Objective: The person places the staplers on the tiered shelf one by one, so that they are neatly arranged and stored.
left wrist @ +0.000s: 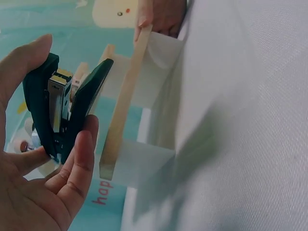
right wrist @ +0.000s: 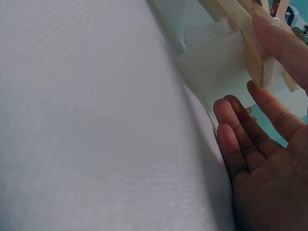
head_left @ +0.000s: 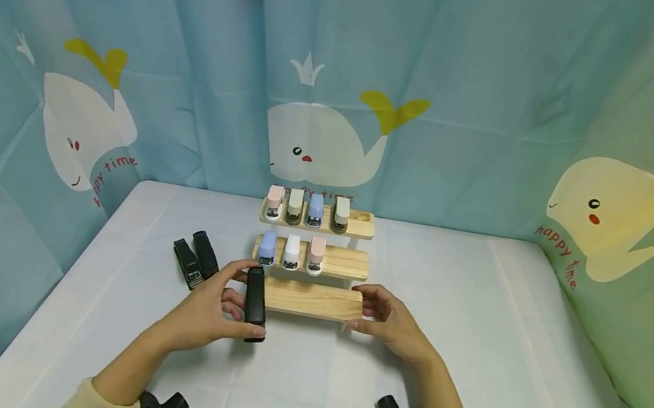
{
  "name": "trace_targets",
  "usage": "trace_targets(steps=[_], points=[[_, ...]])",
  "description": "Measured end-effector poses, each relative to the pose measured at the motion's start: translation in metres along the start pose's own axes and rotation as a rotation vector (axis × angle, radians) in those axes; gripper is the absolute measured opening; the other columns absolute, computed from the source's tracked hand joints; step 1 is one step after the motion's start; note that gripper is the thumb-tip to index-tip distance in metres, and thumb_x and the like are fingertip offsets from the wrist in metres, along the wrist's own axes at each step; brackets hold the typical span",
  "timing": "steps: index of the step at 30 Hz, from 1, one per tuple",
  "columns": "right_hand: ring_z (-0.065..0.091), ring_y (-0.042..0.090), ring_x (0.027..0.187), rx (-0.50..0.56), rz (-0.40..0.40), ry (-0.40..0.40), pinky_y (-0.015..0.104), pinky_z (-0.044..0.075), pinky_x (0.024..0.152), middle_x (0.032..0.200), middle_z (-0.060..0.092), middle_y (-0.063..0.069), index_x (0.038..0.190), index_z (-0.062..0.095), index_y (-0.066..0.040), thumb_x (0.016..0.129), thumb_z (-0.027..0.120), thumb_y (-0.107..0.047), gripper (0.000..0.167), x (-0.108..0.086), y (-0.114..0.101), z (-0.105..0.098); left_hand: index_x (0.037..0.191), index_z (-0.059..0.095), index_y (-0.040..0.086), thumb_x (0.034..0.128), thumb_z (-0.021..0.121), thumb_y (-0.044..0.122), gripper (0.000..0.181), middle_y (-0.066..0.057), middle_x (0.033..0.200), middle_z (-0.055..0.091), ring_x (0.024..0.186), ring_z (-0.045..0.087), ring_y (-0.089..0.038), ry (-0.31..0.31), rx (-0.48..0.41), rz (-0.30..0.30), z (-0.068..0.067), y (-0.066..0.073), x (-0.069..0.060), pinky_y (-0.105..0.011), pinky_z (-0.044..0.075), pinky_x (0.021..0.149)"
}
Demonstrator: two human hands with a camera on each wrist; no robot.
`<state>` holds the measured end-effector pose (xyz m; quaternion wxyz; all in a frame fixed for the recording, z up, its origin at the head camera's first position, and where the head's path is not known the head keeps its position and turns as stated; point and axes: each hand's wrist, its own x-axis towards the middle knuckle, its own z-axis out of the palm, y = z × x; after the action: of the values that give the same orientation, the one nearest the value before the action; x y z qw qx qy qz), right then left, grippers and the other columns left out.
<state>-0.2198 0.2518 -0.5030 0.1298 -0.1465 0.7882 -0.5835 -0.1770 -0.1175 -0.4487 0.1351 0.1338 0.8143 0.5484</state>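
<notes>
My left hand [head_left: 204, 317] holds a black stapler [head_left: 255, 304] between thumb and fingers, over the left end of the bottom shelf. In the left wrist view the stapler [left wrist: 37, 98] stands spread apart, its metal magazine [left wrist: 57, 106] showing between the black halves. The three-tier wooden rack [head_left: 311, 300] has a bare bottom shelf. At that shelf's right end, my right hand [head_left: 400, 328] pinches the wood, with the thumb in front and fingers behind. In the right wrist view the thumb [right wrist: 284, 45] lies on the board [right wrist: 260, 67]; the lower fingers are off it.
Two more black staplers [head_left: 188, 264] lie left of the rack. Several small pastel staplers [head_left: 295, 206] stand on the top shelf, and three [head_left: 291, 252] on the middle one. A whale-print curtain [head_left: 355, 35] hangs behind the white table [head_left: 294, 401].
</notes>
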Motion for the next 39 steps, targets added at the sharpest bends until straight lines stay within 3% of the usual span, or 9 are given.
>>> trace_targets(steps=[9,16,22,27,35,39], points=[[0.059,0.027,0.114,0.008,0.007,-0.008,0.032,0.049,0.098,0.134,0.06,0.019,0.141,0.056,-0.007,0.085,0.086,-0.014,0.064,0.0,0.001,0.0,0.157,0.034,0.036,0.0721,0.097,0.036,0.105,-0.013,0.13,0.061,0.088,0.072,-0.021,-0.023,0.012,0.023,0.007,0.001,0.002,-0.043,0.053,0.087],[0.06,0.027,0.114,0.007,-0.005,-0.015,0.032,0.05,0.098,0.134,0.06,0.019,0.14,0.055,-0.006,0.086,0.085,-0.015,0.063,0.0,-0.001,0.0,0.158,0.032,0.039,0.0715,0.097,0.039,0.108,-0.008,0.106,0.073,0.087,0.071,-0.019,-0.033,0.057,0.022,0.014,0.002,0.004,-0.042,0.053,0.084],[0.06,0.027,0.115,0.009,0.001,-0.018,0.032,0.05,0.098,0.135,0.06,0.02,0.14,0.055,-0.005,0.086,0.085,-0.015,0.063,0.0,-0.003,0.0,0.157,0.032,0.042,0.0707,0.096,0.044,0.107,-0.007,0.111,0.069,0.081,0.07,-0.018,-0.031,0.111,0.021,0.019,0.005,0.006,-0.039,0.054,0.077],[0.06,0.028,0.115,0.012,0.003,-0.022,0.03,0.05,0.098,0.135,0.06,0.021,0.141,0.055,-0.004,0.086,0.085,-0.015,0.063,0.0,-0.002,0.0,0.155,0.034,0.044,0.0685,0.097,0.044,0.107,-0.004,0.126,0.063,0.082,0.07,-0.018,-0.031,0.101,0.036,0.024,0.009,0.008,-0.039,0.054,0.076],[0.062,0.025,0.114,0.014,0.005,-0.012,0.027,0.051,0.096,0.136,0.06,0.021,0.141,0.055,-0.004,0.085,0.085,-0.012,0.064,0.0,-0.001,-0.001,0.155,0.034,0.044,0.0675,0.097,0.049,0.108,-0.005,0.113,0.064,0.074,0.069,-0.018,-0.031,0.161,0.07,0.033,0.012,0.012,-0.033,0.052,0.071],[0.061,0.027,0.115,0.016,0.003,-0.018,0.027,0.051,0.096,0.136,0.059,0.021,0.141,0.055,-0.004,0.085,0.085,-0.013,0.065,0.001,-0.002,-0.001,0.155,0.036,0.045,0.0656,0.096,0.053,0.108,-0.002,0.11,0.06,0.085,0.067,-0.021,-0.008,0.211,0.082,0.038,0.012,0.014,-0.033,0.049,0.072]])
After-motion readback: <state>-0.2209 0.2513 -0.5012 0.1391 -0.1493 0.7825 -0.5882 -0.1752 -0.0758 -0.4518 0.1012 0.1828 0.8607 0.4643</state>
